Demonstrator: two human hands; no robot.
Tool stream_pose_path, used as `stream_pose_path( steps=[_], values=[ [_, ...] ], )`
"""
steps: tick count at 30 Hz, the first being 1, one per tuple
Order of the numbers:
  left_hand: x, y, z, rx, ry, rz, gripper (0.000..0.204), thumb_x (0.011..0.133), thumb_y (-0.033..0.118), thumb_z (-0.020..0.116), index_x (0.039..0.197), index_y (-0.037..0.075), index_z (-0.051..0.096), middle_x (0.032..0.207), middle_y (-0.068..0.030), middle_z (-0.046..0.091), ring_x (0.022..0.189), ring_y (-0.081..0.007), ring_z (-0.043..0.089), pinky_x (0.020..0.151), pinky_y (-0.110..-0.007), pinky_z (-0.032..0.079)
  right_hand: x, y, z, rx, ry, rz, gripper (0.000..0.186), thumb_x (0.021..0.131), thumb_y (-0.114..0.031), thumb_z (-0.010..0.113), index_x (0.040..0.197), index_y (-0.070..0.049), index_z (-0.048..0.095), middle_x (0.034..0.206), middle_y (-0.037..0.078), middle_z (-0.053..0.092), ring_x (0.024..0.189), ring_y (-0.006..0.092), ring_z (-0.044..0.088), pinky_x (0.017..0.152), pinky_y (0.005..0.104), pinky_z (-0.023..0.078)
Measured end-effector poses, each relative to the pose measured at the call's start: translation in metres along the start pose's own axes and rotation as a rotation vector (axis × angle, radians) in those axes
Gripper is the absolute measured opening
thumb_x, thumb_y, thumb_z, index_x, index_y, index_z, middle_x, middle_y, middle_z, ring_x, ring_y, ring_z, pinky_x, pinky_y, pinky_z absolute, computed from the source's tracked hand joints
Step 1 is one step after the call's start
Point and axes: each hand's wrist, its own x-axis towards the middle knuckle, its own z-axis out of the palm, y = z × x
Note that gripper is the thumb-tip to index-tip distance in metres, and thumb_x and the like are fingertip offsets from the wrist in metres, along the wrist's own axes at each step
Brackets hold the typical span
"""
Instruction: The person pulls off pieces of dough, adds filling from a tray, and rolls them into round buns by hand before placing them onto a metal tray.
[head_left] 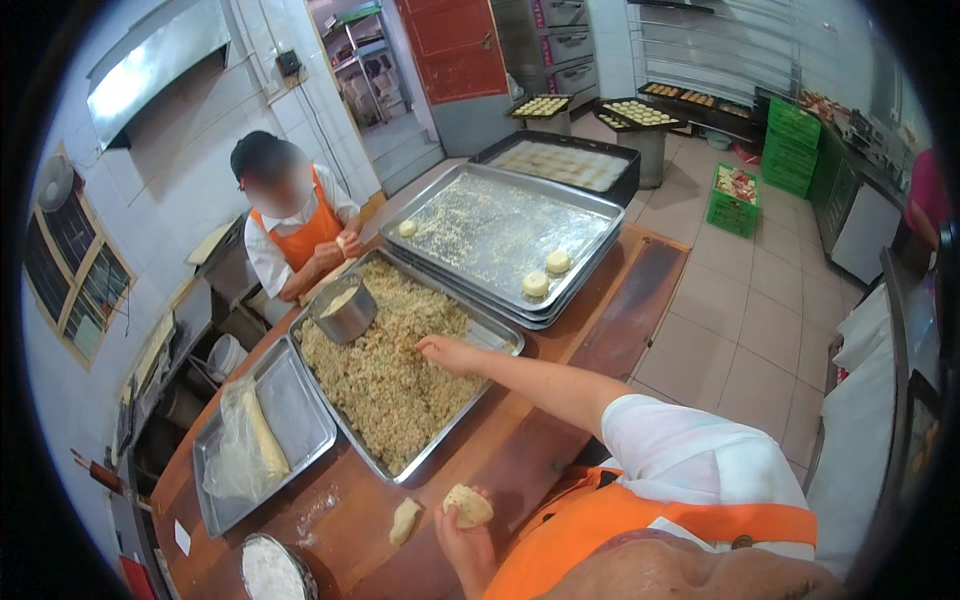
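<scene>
My left hand (468, 540) is low in the picture, holding a flattened round of dough (468, 506) in its curled fingers. Beside it, a small piece of dough (405, 521) lies on the wooden table (540, 425). My right arm stretches across to a metal tray (388, 474) heaped with crumbly, speckled filling (400, 390). There my right hand (450, 354) has its fingers bent together against the filling; what they pinch is too small to make out. A metal pot (345, 318) with pale contents sits in the filling.
Across the table, a co-worker (300, 225) handles dough with both hands. Stacked trays (480, 240) carry three round buns on top. At left, another tray (225, 515) holds a dough roll (265, 440) under plastic; a bowl of flour (275, 572) stands nearer. Green crates (733, 215) are on the floor.
</scene>
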Motion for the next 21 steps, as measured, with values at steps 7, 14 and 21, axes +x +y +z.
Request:
stream_pose_path(
  steps=[7, 14, 21],
  values=[
    [0.0, 0.0, 0.019, -0.038, 0.036, 0.014, 0.024, 0.096, 0.01, 0.048, 0.117, -0.001, 0.045, 0.11, -0.0252, 0.061, 0.101, -0.0397, 0.064, 0.088, -0.05, 0.056, -0.007, -0.012, -0.014, -0.216, -0.16, 0.056, 0.044, 0.098, -0.047, 0.05, 0.102, -0.006, 0.068, 0.091, 0.017, 0.069, 0.086, 0.0314, 0.066, 0.077, 0.0438, 0.051],
    [0.002, -0.001, 0.016, -0.04, 0.001, -0.024, 0.025, 0.095, 0.01, 0.048, 0.118, -0.002, 0.047, 0.113, -0.0248, 0.06, 0.105, -0.039, 0.063, 0.09, -0.049, 0.055, -0.002, -0.015, -0.026, 0.393, -0.058, 0.39, 0.041, 0.099, -0.048, 0.052, 0.084, -0.011, 0.062, 0.079, 0.002, 0.06, 0.076, 0.0219, 0.058, 0.071, 0.0406, 0.048],
    [0.004, -0.001, 0.013, -0.205, -0.039, -0.069, 0.041, 0.091, 0.013, 0.054, 0.129, -0.003, 0.05, 0.123, -0.0245, 0.06, 0.112, -0.0373, 0.061, 0.097, -0.048, 0.053, -0.017, -0.038, -0.037, -0.062, 0.084, -0.004, 0.043, 0.099, -0.045, 0.055, 0.081, -0.007, 0.066, 0.077, 0.012, 0.066, 0.073, 0.0296, 0.063, 0.07, 0.0438, 0.049]
  ],
)
